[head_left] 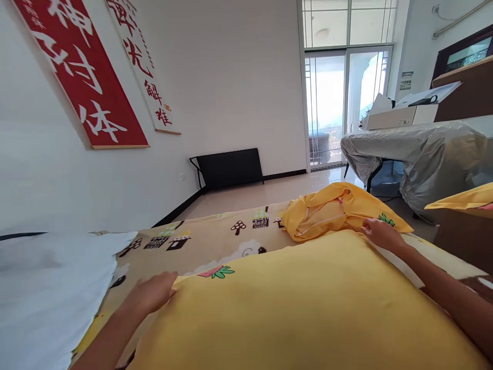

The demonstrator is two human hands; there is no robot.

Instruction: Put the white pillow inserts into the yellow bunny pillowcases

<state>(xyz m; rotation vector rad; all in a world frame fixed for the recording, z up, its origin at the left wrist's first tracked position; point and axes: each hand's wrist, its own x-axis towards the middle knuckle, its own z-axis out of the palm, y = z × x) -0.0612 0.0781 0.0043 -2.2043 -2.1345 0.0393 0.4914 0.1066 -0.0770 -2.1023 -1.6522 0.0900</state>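
Note:
A plump yellow pillow (292, 308) with a pink-and-green fruit print fills the lower middle of the head view. My left hand (157, 293) is closed on its far left corner. At the far right corner, my right hand (379, 234) pinches the fabric; the fingertips are partly hidden. Just beyond the right hand lies a crumpled orange-yellow cloth (323, 210) with a green leaf print. Under both is a beige blanket (215, 236) printed with sheep, mushrooms and houses.
White fabric (50, 293) lies at the left. A black folded panel (231, 168) leans by the wall. At the right stand a plastic-covered table (416, 144) with an open box (400, 117), and another yellow cloth (466, 198). Glass doors (346, 103) are behind.

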